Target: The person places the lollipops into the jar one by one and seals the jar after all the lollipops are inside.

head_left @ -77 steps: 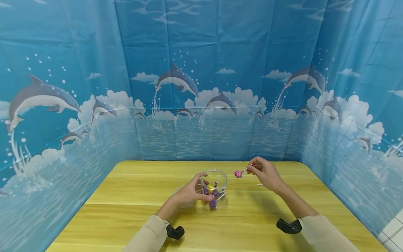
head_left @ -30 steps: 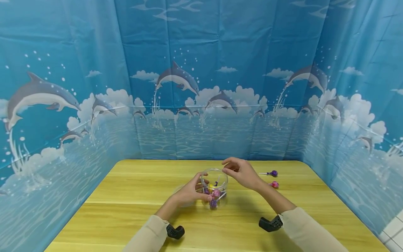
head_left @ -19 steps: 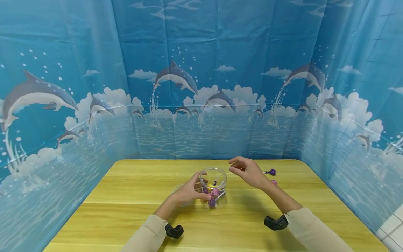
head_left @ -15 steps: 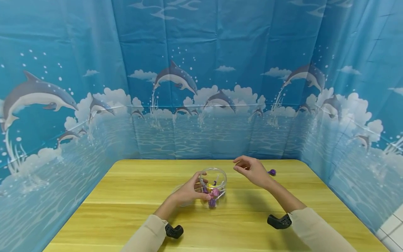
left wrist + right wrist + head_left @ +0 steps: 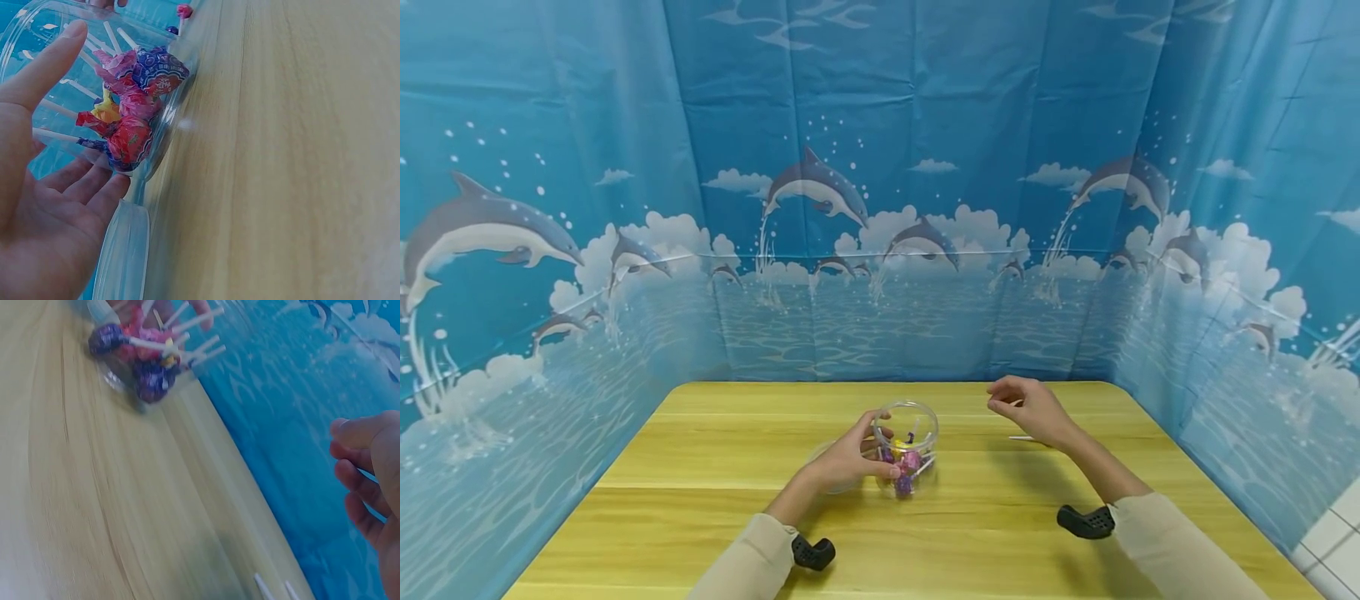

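Note:
My left hand (image 5: 850, 457) grips the side of a clear plastic jar (image 5: 907, 407), thumb in front and fingers behind. Inside lie several wrapped lollipops (image 5: 134, 94), in purple, pink, red and yellow, their white sticks pointing various ways. The jar has no lid on it and stands on the table. To its right, my right hand (image 5: 1032, 412) hovers over the table with loosely bent fingers and nothing between them. Below that hand a white lollipop stick (image 5: 1021, 438) shows; the hand hides its head. A pink lollipop (image 5: 184, 10) and a dark one (image 5: 172, 29) appear beyond the jar in the left wrist view.
A clear round lid (image 5: 125, 250) lies left of the jar, partly behind my left hand. The wooden table (image 5: 700, 517) is bordered at the back and sides by a blue dolphin-print curtain (image 5: 865, 325).
My right hand held a pink lollipop earlier, then was empty at the jar's rim, where a pink lollipop had appeared inside. Since then it has moved right. My left hand stays on the jar.

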Motion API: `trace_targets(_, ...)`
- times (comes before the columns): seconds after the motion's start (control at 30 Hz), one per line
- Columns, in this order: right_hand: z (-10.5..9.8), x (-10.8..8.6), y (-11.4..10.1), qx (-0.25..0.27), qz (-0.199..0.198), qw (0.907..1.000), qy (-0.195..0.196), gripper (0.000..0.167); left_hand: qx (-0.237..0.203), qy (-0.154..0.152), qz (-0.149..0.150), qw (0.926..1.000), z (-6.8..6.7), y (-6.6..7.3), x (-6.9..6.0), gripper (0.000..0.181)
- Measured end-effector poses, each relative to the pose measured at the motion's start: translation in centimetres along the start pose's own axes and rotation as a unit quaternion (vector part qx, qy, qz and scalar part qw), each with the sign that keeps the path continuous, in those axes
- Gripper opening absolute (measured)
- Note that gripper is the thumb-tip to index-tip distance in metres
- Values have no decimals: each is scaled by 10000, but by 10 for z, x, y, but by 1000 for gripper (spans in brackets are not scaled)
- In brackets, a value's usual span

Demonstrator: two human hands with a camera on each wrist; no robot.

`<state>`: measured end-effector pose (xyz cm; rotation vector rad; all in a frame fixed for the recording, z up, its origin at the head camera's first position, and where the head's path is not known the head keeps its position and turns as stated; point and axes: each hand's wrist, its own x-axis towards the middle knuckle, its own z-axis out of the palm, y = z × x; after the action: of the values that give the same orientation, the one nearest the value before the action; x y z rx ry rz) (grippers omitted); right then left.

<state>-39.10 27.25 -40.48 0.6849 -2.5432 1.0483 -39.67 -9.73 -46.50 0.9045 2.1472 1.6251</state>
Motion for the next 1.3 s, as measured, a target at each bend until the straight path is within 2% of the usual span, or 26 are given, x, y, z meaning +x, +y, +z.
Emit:
trace_targets(0.3, -5, -6, 22, -232, 246, 9991, -259, 16, -40, 60, -26, 10000, 1, 2, -1, 80)
trace_targets(0.7, -7, -18, 46, -298, 655, 9969, -330, 17, -42, 52, -40, 10000, 1, -1, 0, 81)
trace_targets(1.3, 0, -27, 68, -518, 735, 9954, -341, 19, -56, 38, -36, 10000, 0, -1, 0, 81)
